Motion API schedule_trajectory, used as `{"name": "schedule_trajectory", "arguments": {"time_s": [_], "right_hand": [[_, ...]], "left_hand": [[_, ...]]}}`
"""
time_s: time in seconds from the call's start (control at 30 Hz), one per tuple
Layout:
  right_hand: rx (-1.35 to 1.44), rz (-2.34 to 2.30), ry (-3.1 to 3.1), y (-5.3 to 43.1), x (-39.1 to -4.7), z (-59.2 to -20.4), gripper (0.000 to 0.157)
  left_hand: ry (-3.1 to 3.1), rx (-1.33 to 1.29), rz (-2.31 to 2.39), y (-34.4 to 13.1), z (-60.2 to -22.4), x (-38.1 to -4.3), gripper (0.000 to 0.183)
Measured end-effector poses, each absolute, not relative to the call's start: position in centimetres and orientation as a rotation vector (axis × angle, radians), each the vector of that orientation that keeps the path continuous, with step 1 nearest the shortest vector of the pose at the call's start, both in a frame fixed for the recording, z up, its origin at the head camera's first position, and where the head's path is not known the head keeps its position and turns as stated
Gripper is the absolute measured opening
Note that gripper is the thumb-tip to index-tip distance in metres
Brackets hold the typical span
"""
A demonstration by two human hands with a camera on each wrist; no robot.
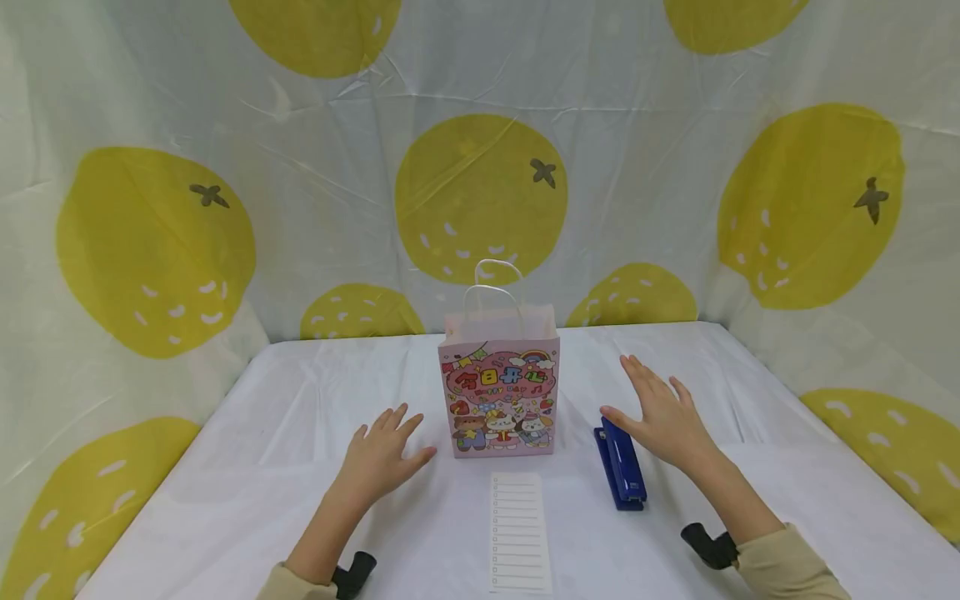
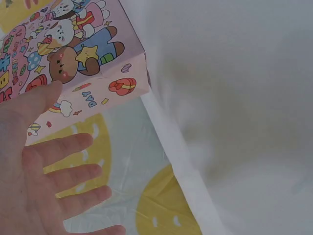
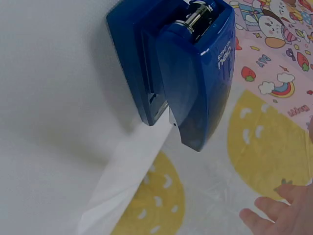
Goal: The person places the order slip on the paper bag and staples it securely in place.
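Note:
A pink paper gift bag [image 1: 501, 400] with cartoon animals and white handles stands upright at the middle of the table. To its left my left hand [image 1: 381, 457] hovers with fingers spread, holding nothing; the left wrist view shows its thumb overlapping the bag [image 2: 88, 63]. A blue stapler [image 1: 622, 463] lies right of the bag, its long side running away from me. My right hand [image 1: 663, 414] is raised beside the stapler's far end, fingers extended and thumb apart. The right wrist view shows the stapler [image 3: 190, 83] close up. In front of the bag lies a narrow lined checklist sheet [image 1: 520, 533].
A white cloth [image 1: 217, 508] covers the table. Behind and at both sides hangs a pale curtain [image 1: 615, 208] printed with yellow lemons. Black wrist mounts [image 1: 708, 546] stick out from both beige sleeves [image 1: 791, 567].

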State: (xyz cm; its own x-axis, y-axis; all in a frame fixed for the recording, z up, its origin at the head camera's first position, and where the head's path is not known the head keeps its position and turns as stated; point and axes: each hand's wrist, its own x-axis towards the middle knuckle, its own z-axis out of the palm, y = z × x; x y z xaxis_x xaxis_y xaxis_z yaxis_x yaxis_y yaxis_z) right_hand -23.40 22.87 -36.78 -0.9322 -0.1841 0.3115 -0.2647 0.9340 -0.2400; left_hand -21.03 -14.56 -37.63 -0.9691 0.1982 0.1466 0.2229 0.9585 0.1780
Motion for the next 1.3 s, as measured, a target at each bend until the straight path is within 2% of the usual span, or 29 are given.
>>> {"name": "schedule_trajectory", "arguments": {"time_s": [0.23, 1.3], "right_hand": [[0.327, 0.468, -2.815, 22.6, -23.4, -36.4, 0.083], [0.365, 0.556, -2.811, 21.6, -23.5, -35.9, 0.085]], "left_hand": [[-2.997, -0.324, -0.322, -13.9, -37.8, -21.0, 0.059], [-2.953, -0.391, -0.307, -12.5, -37.9, -20.8, 0.053]]}}
